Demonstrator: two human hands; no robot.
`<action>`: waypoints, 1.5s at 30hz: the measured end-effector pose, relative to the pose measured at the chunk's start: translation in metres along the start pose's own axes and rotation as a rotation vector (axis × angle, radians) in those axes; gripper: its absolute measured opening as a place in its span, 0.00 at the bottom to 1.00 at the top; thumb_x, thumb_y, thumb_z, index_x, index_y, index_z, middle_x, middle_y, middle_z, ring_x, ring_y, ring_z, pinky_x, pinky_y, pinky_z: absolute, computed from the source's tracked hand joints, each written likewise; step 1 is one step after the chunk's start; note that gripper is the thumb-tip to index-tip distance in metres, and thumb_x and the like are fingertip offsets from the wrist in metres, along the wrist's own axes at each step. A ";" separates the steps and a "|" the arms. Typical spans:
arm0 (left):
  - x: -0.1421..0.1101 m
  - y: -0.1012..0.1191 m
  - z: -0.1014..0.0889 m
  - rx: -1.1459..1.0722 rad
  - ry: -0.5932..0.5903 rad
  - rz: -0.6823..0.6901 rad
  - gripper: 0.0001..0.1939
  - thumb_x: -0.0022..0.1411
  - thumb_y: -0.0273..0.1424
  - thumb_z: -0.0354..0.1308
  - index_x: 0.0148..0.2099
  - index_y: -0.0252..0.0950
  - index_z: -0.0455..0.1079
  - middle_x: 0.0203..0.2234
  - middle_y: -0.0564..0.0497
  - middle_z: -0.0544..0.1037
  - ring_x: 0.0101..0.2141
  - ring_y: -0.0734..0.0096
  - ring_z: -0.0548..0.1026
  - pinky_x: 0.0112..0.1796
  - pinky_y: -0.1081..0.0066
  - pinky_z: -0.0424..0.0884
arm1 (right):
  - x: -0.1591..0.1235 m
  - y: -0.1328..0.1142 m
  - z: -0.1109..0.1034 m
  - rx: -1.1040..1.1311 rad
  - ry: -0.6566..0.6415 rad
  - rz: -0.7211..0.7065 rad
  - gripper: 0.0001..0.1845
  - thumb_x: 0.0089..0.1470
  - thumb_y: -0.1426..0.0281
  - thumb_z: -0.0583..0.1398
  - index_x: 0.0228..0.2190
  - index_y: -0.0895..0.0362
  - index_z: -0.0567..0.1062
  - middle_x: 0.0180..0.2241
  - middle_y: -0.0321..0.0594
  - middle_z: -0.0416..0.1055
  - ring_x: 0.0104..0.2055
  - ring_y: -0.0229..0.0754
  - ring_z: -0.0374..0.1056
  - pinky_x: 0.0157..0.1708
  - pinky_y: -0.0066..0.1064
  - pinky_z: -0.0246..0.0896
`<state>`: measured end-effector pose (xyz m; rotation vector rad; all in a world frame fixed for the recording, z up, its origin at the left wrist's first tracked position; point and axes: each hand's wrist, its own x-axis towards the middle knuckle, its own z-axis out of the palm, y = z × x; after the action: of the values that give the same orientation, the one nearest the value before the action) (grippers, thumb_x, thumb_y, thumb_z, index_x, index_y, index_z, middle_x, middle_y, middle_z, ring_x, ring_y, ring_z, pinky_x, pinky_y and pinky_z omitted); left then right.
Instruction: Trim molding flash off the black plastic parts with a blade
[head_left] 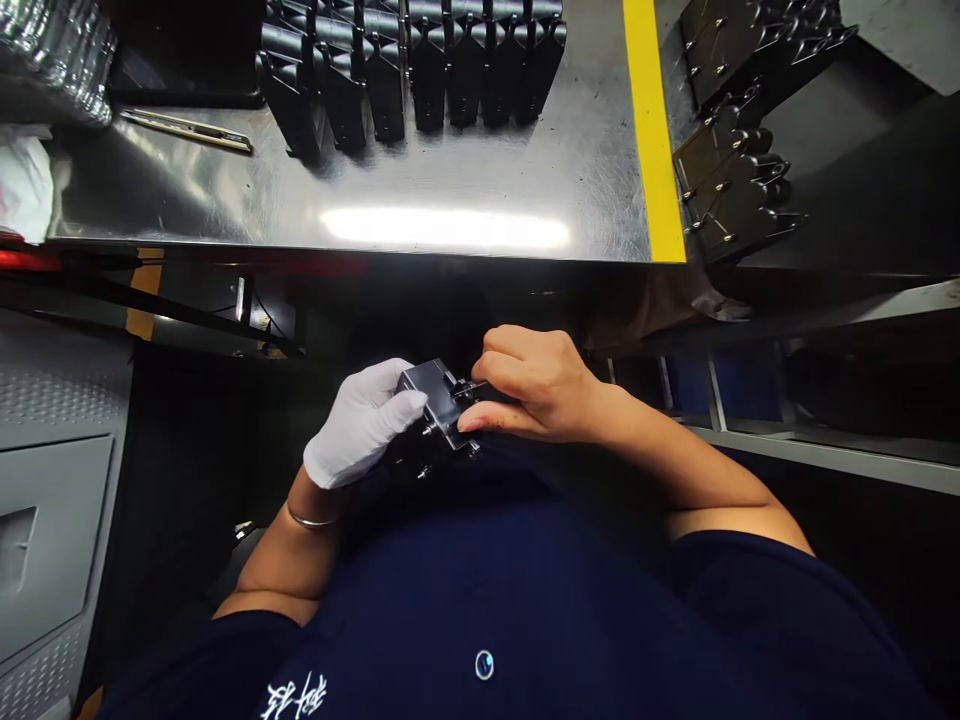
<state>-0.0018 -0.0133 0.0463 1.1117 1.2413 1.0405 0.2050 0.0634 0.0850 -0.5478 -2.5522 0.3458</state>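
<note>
A smooth, boxy black part (441,390) with thin silvery pins (425,471) is held just short of the shiny metal counter (480,185). The left hand (366,418), in a white cloth glove (337,450), grips one end; the bare right hand (536,385), fingers (504,370) curled, pinches the other.
</note>
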 end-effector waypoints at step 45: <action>0.016 -0.003 0.014 -0.125 0.062 -0.053 0.11 0.64 0.34 0.54 0.30 0.37 0.70 0.26 0.52 0.72 0.27 0.72 0.69 0.30 0.72 0.69 | -0.009 0.008 0.015 -0.066 0.070 0.125 0.21 0.66 0.65 0.48 0.27 0.58 0.72 0.20 0.34 0.65 0.23 0.33 0.59 0.25 0.28 0.48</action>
<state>0.0129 0.0007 0.0407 0.9530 1.2304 1.1040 0.2070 0.0645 0.0662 -0.7333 -2.4757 0.2810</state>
